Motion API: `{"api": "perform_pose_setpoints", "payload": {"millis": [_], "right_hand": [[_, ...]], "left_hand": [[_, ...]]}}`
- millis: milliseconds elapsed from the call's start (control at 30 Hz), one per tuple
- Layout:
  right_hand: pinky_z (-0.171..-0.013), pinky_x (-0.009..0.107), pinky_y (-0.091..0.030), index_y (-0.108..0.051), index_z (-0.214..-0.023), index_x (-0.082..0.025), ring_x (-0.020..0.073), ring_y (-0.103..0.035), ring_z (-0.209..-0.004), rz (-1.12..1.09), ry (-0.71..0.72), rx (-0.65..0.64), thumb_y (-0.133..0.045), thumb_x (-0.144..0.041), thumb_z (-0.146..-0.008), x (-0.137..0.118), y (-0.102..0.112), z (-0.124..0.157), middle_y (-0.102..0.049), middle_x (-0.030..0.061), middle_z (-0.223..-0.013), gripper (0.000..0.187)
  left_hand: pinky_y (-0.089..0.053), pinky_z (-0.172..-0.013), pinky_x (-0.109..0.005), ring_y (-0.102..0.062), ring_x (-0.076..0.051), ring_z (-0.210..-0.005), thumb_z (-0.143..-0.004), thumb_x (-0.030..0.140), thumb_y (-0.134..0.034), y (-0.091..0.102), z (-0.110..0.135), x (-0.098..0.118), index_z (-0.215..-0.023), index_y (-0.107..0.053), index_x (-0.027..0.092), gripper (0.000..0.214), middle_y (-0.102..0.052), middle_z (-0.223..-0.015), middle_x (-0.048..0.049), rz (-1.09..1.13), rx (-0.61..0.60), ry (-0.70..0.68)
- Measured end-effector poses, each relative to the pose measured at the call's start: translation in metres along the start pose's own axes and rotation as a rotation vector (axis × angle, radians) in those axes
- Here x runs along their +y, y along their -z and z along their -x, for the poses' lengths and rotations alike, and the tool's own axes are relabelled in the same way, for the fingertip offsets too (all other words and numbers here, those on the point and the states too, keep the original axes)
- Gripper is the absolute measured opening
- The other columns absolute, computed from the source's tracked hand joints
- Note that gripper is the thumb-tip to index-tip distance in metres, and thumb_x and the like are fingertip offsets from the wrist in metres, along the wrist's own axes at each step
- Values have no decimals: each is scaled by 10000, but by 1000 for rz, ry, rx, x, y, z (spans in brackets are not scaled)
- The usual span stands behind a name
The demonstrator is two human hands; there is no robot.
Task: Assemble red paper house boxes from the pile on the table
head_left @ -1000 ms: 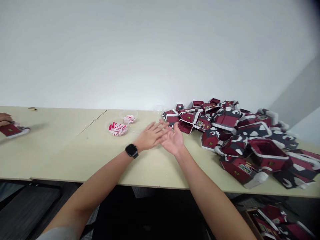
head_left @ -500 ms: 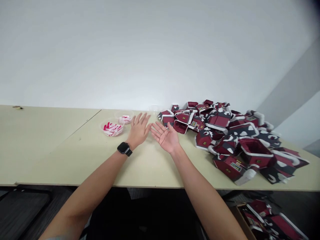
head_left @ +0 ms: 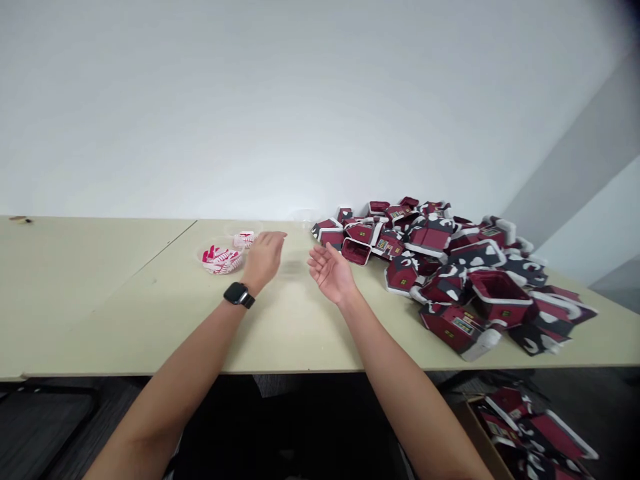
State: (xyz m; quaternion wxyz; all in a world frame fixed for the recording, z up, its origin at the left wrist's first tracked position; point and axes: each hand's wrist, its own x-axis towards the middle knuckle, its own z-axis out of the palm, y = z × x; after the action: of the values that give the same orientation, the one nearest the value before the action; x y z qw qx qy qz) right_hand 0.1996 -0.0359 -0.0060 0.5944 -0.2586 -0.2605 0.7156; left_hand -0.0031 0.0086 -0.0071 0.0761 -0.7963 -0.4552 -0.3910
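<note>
Judging by their hollow mouths, the maroon house-shaped boxes point(head_left: 433, 235) piled on the desk point(head_left: 125, 320) should be light and fairly stiff, with the white-trimmed rim or side walls the surest hold; whether they're slippery or fragile is hard to say. The right fingers point(head_left: 319, 259) are spread and loosely curled, palm up and empty, just left of the nearest open box point(head_left: 356, 251), not touching it. The left fingers point(head_left: 273, 240) bend together beside a clear bowl point(head_left: 201, 256) of red-and-white pieces point(head_left: 220, 259); their grip is hidden.
</note>
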Motion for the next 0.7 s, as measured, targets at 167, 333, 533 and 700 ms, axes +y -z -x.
{"api": "perform_pose_setpoints", "payload": {"millis": [167, 333, 533, 700], "right_hand": [[-329, 226, -100, -590, -790, -231, 58, -190, -345, 174, 130, 63, -790, -564, -915, 4, 2, 0, -393, -110, -457, 408], [-380, 240, -72, -271, -604, -249, 70, -115, -398, 196, 155, 20, -734, -611, -913, 4, 2, 2, -186, -102, -442, 664], [-416, 238, -115, -235, -664, -261, 78, -124, -466, 265, 267, 120, -779, -583, -858, 3, 3, -2, -159, -107, -542, 661], [-471, 209, -349, -523, -826, -248, 107, -458, -586, 400, 373, 218, -746, -385, -744, 0, -3, -2, -554, -56, -726, 274]], "left_hand": [[-358, -644, -315, -571, -195, -633, -1102, 412, -374, 26, -4, -20, -849, -628, 209, 412, -633, -679, -42, 47, 70, 272], [-186, -607, -375, -341, -149, -500, -1103, 552, -334, 31, -2, 0, -560, -250, 235, 635, -310, -496, -5, 63, 95, 279], [-309, -646, -357, -499, -201, -644, -1102, 350, -359, 22, -2, 7, -779, -453, 238, 355, -522, -691, -30, 83, 67, 181], [-431, -677, -319, -596, -182, -720, -1007, 165, -452, 26, -4, 10, -930, -568, 225, 152, -647, -822, -34, 340, 75, 133]]}}
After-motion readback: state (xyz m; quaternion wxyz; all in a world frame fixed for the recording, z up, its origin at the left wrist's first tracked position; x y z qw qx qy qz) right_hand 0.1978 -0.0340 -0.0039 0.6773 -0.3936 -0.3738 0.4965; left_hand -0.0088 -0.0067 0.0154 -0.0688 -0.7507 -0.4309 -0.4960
